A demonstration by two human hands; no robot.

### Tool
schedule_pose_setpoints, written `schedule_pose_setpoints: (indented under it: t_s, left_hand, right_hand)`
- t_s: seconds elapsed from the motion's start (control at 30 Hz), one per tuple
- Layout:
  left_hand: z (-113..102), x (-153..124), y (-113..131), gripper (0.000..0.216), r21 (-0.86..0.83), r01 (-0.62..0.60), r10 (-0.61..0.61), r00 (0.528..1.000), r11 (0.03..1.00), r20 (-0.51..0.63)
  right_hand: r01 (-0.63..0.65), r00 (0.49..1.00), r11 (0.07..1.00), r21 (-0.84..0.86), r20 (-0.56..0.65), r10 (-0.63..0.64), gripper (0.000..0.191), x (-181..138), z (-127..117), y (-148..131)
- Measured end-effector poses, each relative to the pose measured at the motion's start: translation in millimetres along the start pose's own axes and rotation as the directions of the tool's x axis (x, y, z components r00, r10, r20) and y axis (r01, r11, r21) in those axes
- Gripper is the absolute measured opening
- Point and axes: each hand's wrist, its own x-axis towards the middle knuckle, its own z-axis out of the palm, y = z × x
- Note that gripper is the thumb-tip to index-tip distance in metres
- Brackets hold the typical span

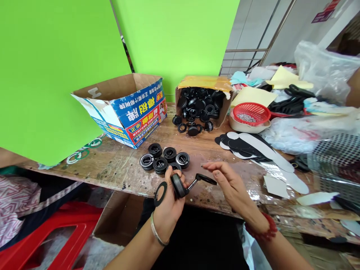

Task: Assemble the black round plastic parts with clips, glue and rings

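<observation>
My left hand point(168, 198) is closed around a black round knob point(179, 185) with a short metal stem, and a flat black ring point(160, 193) hangs from the same hand. A black ring piece point(206, 179) sits at the stem's end. My right hand point(225, 182) hovers beside it, palm turned up, fingers loosely apart, fingertips close to that ring piece. Just beyond my hands lies a cluster of several assembled black round parts point(164, 159) on the worn wooden table point(120, 168).
A tipped cardboard box of black parts point(201, 102) spills onto the table's back. A blue printed carton point(126, 108) stands at the left. A red basket point(251, 113), black and white insoles point(253, 148) and plastic bags lie right. A red stool point(42, 240) stands below left.
</observation>
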Motion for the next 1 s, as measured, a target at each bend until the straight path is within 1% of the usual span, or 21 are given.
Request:
schedule_pose_setpoints:
  t_s: [0.07,0.1,0.13,0.2,0.27,0.37,0.43,0.5,0.57,0.6,0.63,0.67,0.7,0.73,0.77,0.8,0.87,0.9,0.93,1.0]
  left_hand:
    - [2.8,-4.8,-0.5,0.038,0.017,0.042,-0.043,0.997,0.999,0.062]
    - [3.1,-8.5,-1.1,0.039,0.044,0.034,-0.037,0.995,0.998,0.087]
    - [2.6,-12.9,-1.9,0.039,0.080,0.001,-0.009,0.995,0.997,0.102]
    - [-0.7,-22.4,-4.7,0.036,0.146,-0.097,0.081,0.990,0.984,0.115]
    - [-5.7,-30.8,-7.9,0.033,0.180,-0.182,0.162,0.980,0.967,0.118]
    - [-11.8,-36.7,-10.6,0.032,0.225,-0.225,0.203,0.972,0.948,0.120]
    - [-13.2,-35.0,-10.3,0.031,0.265,-0.222,0.195,0.973,0.938,0.125]
    - [-13.1,-28.9,-9.1,0.027,0.306,-0.164,0.132,0.984,0.938,0.121]
    - [-13.7,-19.3,-7.1,0.022,0.342,-0.115,0.091,0.992,0.933,0.083]
    - [-15.0,-13.5,-5.5,0.021,0.356,-0.126,0.114,0.992,0.926,0.054]
    - [-17.3,-7.3,-3.2,0.021,0.372,-0.172,0.176,0.984,0.912,0.023]
    - [-20.9,-0.9,0.1,0.023,0.392,-0.243,0.265,0.964,0.887,-0.004]
    - [-25.5,5.4,4.5,0.025,0.419,-0.324,0.367,0.930,0.848,-0.023]
    - [-31.2,11.6,10.0,0.026,0.460,-0.401,0.466,0.884,0.793,-0.032]
    - [-37.8,17.4,16.6,0.025,0.508,-0.464,0.550,0.835,0.726,-0.023]
    - [-45.0,22.9,24.0,0.023,0.566,-0.511,0.624,0.782,0.647,-0.008]
    - [-60.8,32.9,39.9,0.022,0.669,-0.569,0.729,0.682,0.478,0.059]
    - [-69.2,37.5,47.7,0.023,0.701,-0.585,0.763,0.640,0.408,0.090]
    - [-77.7,41.9,54.9,0.023,0.722,-0.592,0.785,0.609,0.358,0.110]
    - [-95.0,50.1,66.8,0.022,0.767,-0.581,0.812,0.566,0.271,0.142]
  right_hand:
    - [-0.030,0.977,0.997,0.070,0.211,0.015,0.035,-1.2,3.6,-3.5]
    - [-0.019,0.960,0.996,0.083,0.281,-0.005,0.037,-4.1,6.8,-6.3]
    - [0.015,0.949,0.997,0.080,0.313,-0.039,0.038,-8.3,10.4,-9.4]
    - [0.102,0.945,0.994,0.033,0.309,-0.107,0.039,-19.0,17.7,-15.6]
    - [0.153,0.950,0.988,-0.036,0.281,-0.137,0.041,-31.0,24.8,-18.7]
    - [0.151,0.974,0.982,-0.116,0.184,-0.129,0.042,-46.1,34.9,-15.1]
    - [0.154,0.981,0.980,-0.125,0.137,-0.137,0.042,-50.7,38.9,-10.9]
    - [0.162,0.976,0.980,-0.115,0.167,-0.142,0.042,-46.9,36.6,-9.3]
    - [0.162,0.967,0.976,-0.146,0.219,-0.128,0.041,-30.9,26.1,-11.6]
    - [0.160,0.968,0.967,-0.196,0.222,-0.115,0.040,-17.8,18.1,-13.8]
    - [0.154,0.973,0.950,-0.271,0.210,-0.097,0.039,-1.4,9.2,-16.2]
    - [0.144,0.981,0.918,-0.370,0.174,-0.084,0.040,17.6,0.2,-18.4]
    - [0.120,0.989,0.860,-0.496,0.140,-0.058,0.041,38.4,-8.2,-20.0]
    - [0.100,0.990,0.775,-0.624,0.137,-0.017,0.041,60.1,-15.0,-20.6]
    - [0.080,0.991,0.669,-0.739,0.130,0.025,0.040,81.5,-19.5,-19.9]
    - [0.088,0.988,0.561,-0.823,0.146,0.059,0.039,101.6,-21.5,-17.8]
    - [0.152,0.965,0.381,-0.912,0.220,0.142,0.040,134.9,-17.7,-10.1]
    - [0.194,0.949,0.323,-0.926,0.261,0.176,0.040,147.2,-12.8,-5.1]
    - [0.231,0.934,0.286,-0.930,0.295,0.204,0.040,156.4,-6.9,0.2]
    - [0.282,0.911,0.258,-0.924,0.342,0.230,0.040,166.9,4.6,9.6]
